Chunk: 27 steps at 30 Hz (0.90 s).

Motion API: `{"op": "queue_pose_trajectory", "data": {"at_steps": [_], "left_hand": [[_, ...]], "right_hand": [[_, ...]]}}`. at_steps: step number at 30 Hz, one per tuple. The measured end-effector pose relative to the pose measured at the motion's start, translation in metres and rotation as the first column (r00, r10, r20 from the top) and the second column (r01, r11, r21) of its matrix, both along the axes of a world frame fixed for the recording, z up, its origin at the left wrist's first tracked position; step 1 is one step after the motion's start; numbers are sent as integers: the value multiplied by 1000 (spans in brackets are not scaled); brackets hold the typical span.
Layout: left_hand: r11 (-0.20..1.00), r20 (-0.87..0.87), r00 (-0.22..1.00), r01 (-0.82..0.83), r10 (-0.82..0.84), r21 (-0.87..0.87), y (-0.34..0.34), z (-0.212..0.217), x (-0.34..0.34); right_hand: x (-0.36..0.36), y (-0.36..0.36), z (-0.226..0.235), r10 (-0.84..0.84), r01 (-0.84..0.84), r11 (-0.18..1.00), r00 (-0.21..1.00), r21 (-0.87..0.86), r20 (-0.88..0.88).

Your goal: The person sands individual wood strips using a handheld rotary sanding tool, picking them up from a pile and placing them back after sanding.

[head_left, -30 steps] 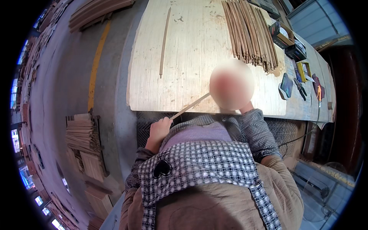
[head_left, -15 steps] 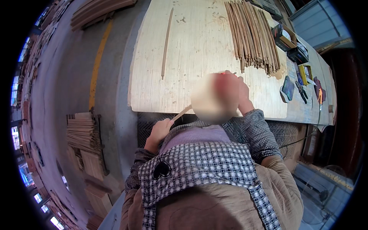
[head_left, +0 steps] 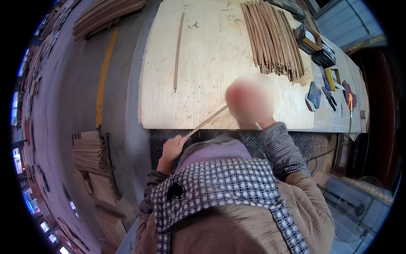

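Wood strip (head_left: 207, 121), slim and pale, crosses the near edge of the pale wooden bench (head_left: 207, 80), pinched by the left hand (head_left: 171, 148), seemingly for steadiness; right hand (head_left: 265, 121) blurred, grip cannot be told.

A round blur covers part of the brightly lit tabletop (head_left: 207, 59).
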<state>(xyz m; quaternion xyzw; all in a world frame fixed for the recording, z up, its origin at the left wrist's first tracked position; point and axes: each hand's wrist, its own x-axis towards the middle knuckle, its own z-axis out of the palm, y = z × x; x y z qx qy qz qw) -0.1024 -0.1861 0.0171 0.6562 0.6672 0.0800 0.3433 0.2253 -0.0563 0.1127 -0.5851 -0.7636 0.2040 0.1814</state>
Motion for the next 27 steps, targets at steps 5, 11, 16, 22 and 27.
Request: {"op": "queue_pose_trajectory", "data": {"at_steps": [5,11,16,22,27], "left_hand": [[995,66,993,-98,100,-29,-3,1,-10],[988,109,982,-152,155,-29,-3,-6,-16],[981,134,973,-193,189,16,-12,-24,-29],[948,354,898,-307,260,83,-11,13,-69],[712,628,636,-679,449,179,10,132,-103]], "right_hand": [[4,19,1,-60,62,998,991,-11,117],[-53,-29,-76,226,-205,965,967,166,-117],[-108,-60,-65,384,-369,923,898,107,-214],[-80,-65,-55,178,-183,982,980,-45,-89],[-21,-63,23,-173,168,985,940,-44,-292]]}}
